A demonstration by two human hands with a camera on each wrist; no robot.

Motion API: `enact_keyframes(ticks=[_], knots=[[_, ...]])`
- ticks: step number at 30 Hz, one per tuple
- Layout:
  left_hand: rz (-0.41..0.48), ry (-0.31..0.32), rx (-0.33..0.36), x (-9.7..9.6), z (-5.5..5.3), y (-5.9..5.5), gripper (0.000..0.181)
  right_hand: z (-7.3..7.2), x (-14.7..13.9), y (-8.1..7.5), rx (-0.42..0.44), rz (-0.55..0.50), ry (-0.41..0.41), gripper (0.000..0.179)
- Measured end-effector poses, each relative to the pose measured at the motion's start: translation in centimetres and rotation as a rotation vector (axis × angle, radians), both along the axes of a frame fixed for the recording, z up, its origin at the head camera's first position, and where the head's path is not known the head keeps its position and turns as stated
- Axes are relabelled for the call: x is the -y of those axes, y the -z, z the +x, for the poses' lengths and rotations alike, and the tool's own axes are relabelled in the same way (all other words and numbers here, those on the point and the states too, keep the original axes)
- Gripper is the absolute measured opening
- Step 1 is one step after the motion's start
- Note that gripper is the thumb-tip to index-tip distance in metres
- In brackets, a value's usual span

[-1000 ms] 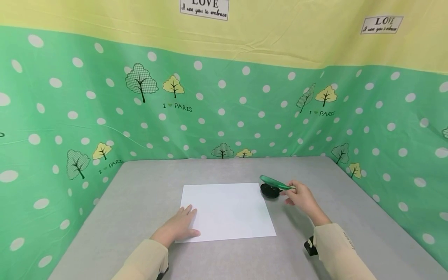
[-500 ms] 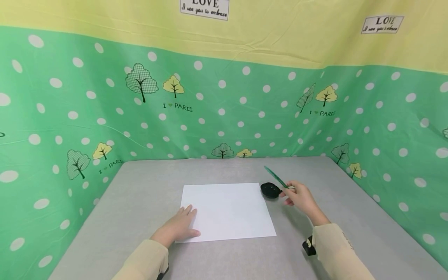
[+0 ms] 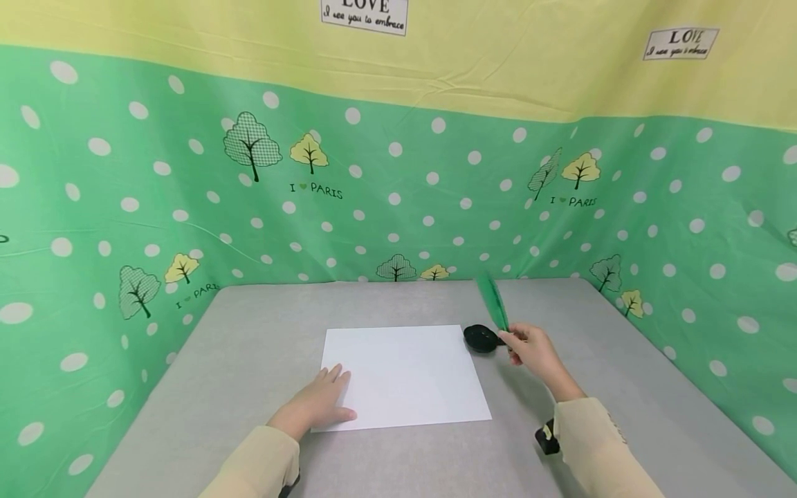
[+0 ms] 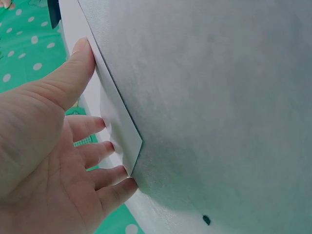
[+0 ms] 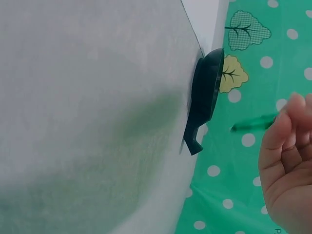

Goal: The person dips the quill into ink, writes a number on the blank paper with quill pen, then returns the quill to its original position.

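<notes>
A sheet of white paper (image 3: 405, 377) lies on the grey table. Over its lower left corner my left hand (image 3: 317, 400) rests with fingers spread; in the left wrist view, thumb and fingers (image 4: 80, 63) reach along the paper's edge. My right hand (image 3: 532, 349) pinches one end of a long, thin green leaf-shaped piece (image 3: 492, 301), which points up and away. That piece looks narrow and blurred in the right wrist view, so its exact kind is unclear. Just left of the right fingertips sits a small black dish with a short handle (image 3: 480, 339), beside the paper's far right corner.
The grey table (image 3: 268, 311) reaches back to a green and yellow patterned cloth (image 3: 398, 173) hung behind and at both sides. A small dark spot (image 4: 206, 220) shows on the table in the left wrist view.
The green piece has swung from pointing left to nearly upright, turned in the right fingers. The left hand, paper and black dish have stayed put.
</notes>
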State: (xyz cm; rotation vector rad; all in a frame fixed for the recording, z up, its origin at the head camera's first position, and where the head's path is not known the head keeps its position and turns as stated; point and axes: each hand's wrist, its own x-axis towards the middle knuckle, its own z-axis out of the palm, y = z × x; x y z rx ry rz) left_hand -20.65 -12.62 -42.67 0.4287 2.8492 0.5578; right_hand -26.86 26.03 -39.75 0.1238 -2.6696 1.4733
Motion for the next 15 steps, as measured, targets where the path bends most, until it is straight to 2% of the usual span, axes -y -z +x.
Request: enact_keyframes(ticks=[6, 15], knots=[[-0.001, 0.000, -0.001, 0.04, 0.00, 0.02, 0.075, -0.10, -0.13, -0.02, -0.007, -0.024, 0.007, 0.028], [0.001, 0.010, -0.002, 0.03, 0.00, 0.00, 0.074, -0.06, 0.09, -0.10, -0.008, -0.062, 0.037, 0.022]])
